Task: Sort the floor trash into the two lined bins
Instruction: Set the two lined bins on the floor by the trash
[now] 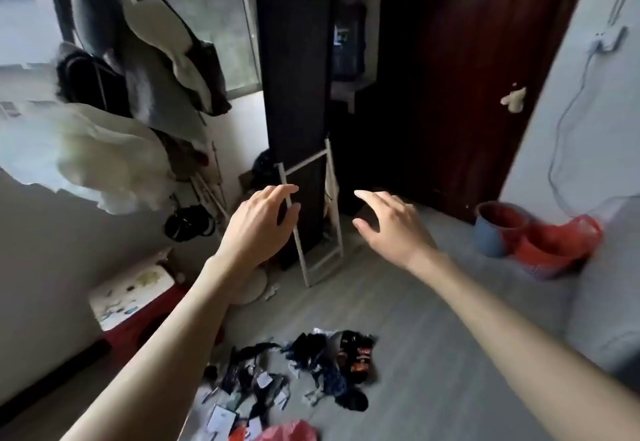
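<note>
Floor (433,319): grey boards carried a trash pile (294,378) near the bottom edge.
Bins: blue bin (491,232) and, seemingly, a red-lined one (554,246) stood far right.
Left hand (259,229): spread, empty.
Right hand (391,226): spread, empty.

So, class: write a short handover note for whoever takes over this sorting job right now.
Left hand: open, holding nothing, raised in front.
Right hand: open, empty, raised too.
Trash pile lies on the grey floor near your feet.
Blue bin and red-lined bin stand side by side at the right wall.
Done: nothing visibly sorted.
Left: move the whole pile into the bins.
</note>
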A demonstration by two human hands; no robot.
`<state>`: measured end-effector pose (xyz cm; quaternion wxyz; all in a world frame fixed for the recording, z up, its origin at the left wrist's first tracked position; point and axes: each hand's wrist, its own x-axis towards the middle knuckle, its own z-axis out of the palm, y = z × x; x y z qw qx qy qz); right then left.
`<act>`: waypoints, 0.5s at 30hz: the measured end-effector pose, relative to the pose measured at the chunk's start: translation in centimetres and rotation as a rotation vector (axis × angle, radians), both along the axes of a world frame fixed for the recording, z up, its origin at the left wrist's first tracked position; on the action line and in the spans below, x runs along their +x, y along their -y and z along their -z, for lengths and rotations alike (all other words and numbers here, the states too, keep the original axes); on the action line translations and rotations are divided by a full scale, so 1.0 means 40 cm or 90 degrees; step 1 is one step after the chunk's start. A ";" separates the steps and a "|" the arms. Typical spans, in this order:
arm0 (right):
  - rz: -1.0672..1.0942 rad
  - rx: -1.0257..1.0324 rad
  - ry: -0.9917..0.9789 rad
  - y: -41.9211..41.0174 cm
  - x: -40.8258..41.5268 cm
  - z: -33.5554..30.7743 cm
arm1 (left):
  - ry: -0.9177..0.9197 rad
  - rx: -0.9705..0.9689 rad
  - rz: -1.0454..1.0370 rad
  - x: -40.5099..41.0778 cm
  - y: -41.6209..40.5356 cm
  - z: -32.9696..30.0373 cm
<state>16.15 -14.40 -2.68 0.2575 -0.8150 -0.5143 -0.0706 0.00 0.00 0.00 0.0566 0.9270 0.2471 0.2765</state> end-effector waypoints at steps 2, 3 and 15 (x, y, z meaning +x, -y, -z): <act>0.032 0.009 -0.019 0.079 0.086 0.035 | 0.000 -0.020 0.026 0.114 0.064 0.040; 0.041 0.008 -0.020 0.115 0.132 0.059 | -0.002 -0.030 0.039 0.165 0.097 0.060; 0.117 -0.108 -0.088 0.468 0.708 0.246 | -0.092 -0.188 0.140 0.807 0.446 0.288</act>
